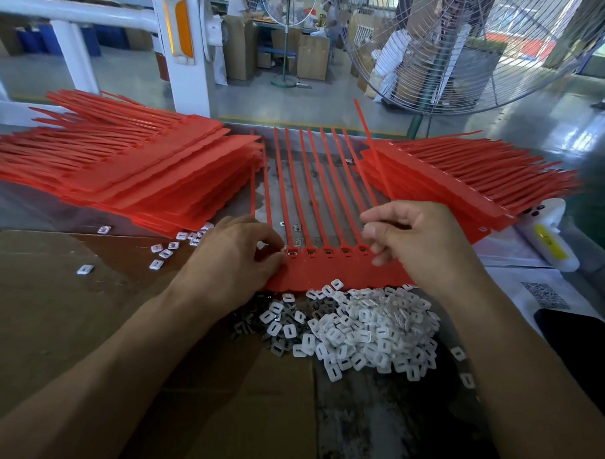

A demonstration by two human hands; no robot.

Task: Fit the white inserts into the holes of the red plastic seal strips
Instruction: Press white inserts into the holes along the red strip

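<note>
A comb of red seal strips point(330, 269) is held flat on a workbench, its tails fanned away from the person. The left hand point(240, 255) is curled at the comb's left end, fingertips pinched against the first hole; whether an insert is pinched there cannot be told. The right hand point(414, 239) is set over the comb's right end, fingers loosely bent, one raised tail apparently nipped between thumb and forefinger. Small rectangular holes are seen in a row along the comb's band between the hands. A heap of white inserts point(366, 330) is piled just nearer than the comb, with strays scattered to its left. Stacked red strips point(138, 173) are fanned on either side of the comb.
</note>
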